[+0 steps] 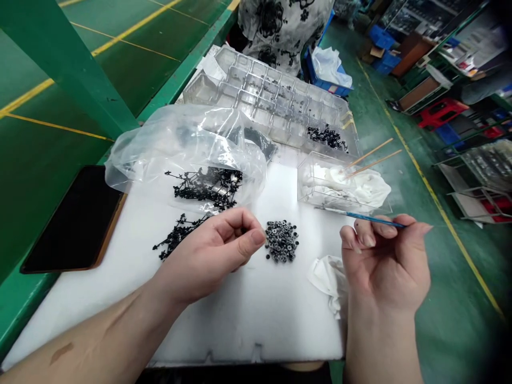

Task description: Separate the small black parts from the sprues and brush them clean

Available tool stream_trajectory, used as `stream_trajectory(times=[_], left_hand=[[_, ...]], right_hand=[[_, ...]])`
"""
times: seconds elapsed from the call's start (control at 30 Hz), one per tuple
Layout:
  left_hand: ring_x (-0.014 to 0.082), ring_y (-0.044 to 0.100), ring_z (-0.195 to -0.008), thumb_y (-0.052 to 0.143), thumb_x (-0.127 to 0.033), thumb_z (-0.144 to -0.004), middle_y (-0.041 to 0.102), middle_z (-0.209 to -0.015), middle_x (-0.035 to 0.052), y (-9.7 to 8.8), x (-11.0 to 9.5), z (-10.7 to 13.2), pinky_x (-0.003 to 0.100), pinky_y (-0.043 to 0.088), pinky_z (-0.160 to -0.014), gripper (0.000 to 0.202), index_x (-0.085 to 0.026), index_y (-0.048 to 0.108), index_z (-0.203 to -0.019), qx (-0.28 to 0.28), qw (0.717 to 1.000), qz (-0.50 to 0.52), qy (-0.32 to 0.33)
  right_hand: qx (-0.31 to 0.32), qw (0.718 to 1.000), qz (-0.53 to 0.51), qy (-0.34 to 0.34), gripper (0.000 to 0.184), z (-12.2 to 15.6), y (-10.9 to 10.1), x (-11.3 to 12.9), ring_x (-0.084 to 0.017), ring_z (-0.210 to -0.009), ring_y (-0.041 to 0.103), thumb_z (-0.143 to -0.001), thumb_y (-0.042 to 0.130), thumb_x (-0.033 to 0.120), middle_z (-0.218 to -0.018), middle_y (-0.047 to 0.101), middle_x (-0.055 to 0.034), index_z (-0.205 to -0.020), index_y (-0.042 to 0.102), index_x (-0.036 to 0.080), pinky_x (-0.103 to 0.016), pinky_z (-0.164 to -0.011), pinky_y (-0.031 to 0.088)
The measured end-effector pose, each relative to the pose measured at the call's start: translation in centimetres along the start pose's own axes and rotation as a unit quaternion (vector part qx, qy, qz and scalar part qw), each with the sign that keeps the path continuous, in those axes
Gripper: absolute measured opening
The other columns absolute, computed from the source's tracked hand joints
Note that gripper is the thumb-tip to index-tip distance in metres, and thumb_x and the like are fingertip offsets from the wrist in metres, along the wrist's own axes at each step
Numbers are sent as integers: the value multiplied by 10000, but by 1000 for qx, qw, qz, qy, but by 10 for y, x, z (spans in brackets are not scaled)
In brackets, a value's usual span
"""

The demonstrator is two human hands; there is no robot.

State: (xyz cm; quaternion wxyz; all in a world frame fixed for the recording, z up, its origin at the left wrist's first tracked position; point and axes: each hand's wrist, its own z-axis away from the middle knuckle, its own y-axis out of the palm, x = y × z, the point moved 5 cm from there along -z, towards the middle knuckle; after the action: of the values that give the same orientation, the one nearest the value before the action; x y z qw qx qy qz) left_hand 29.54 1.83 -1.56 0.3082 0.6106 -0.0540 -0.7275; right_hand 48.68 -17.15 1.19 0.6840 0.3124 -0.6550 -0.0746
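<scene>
Step in hand, prob.: you're sorting through or picking from the loose pile of small round black-and-grey rings [282, 242], mid-frame on the flat white worktop [280, 325]. Your R hand [384, 269], right of frame, holds a thin blue stick-like tool [374, 217] btw. thumb & fingers, pale tip pointing left. Your L hand [212, 253], centre, has thumb & index drawn narrow just beside the pile; can't tell if a ring's btw. them. Next move prob. calls for a light pinch & steady tip: rings look easy to scatter.

Containers: clear plastic multi-compartment tray [280, 130], upper centre, has a heap of small black parts [326, 137] in its lower-right compartment, sparser dark bits in some others. Clear rectangular plastic box [301, 186], right of centre, holds crumpled white cloth [372, 189] w/ two thin wooden sticks [372, 151] poking out. Clear crinkled plastic bag [168, 144], left of centre, shows black branching pieces [208, 186] at its near end; more lie partly behind your L hand. Blue plastic crate [328, 87], top right of centre, holds a white plastic bag [330, 64].
</scene>
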Motion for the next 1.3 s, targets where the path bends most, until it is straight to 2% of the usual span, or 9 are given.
stream_trajectory(times=[0.1,0.23,0.47,0.7,0.9,1.1,1.3], left_hand=[[80,309,-539,763,-442,-959,421,-621,-66,4,1,-1,209,239,-478,292,-214,623,-841,23,1000,14,-14],[95,340,-560,669,-449,-1022,437,-632,-50,11,1,3,233,267,-513,252,-209,703,-955,51,998,24,-23],[113,405,-639,658,-411,-1034,482,-728,-21,12,0,7,242,335,-582,202,-226,737,-1052,53,997,52,-19],[103,432,-628,661,-414,-1034,515,-706,-30,10,-1,6,231,340,-580,206,-219,680,-973,42,999,4,-10],[81,444,-558,677,-378,-1023,555,-643,-51,4,-3,5,202,331,-513,271,-217,569,-833,-10,999,-36,-4],[54,433,-537,650,-355,-1048,600,-652,-70,8,-7,8,163,325,-495,258,-209,555,-857,-8,999,-26,-29],[56,456,-567,636,-388,-1054,624,-687,-63,10,-8,8,163,357,-518,273,-200,576,-866,-6,997,-69,-27]], right_hand=[[2,1000,4,-2,253,0,-1,1,-101,-587,484,-820,913,408,-703,536,55,-903,753,231,-258,-498,452],[5,1000,5,-5,260,0,-1,2,-100,-585,483,-806,923,405,-701,535,57,-905,758,231,-258,-498,453],[3,1000,6,-3,257,-1,0,0,-107,-581,480,-814,915,401,-698,547,52,-902,754,222,-265,-490,448],[9,1000,5,-2,248,0,0,1,-103,-582,484,-823,911,400,-703,545,53,-902,754,224,-261,-495,450],[13,1000,8,-6,229,0,1,0,-102,-581,491,-850,888,408,-701,543,52,-909,757,228,-263,-506,454],[34,999,18,-18,202,6,8,0,-114,-585,500,-877,861,380,-691,555,42,-911,754,211,-274,-522,463],[74,996,42,-12,153,13,16,-5,-127,-599,523,-930,802,357,-696,564,34,-915,747,215,-298,-551,493]])
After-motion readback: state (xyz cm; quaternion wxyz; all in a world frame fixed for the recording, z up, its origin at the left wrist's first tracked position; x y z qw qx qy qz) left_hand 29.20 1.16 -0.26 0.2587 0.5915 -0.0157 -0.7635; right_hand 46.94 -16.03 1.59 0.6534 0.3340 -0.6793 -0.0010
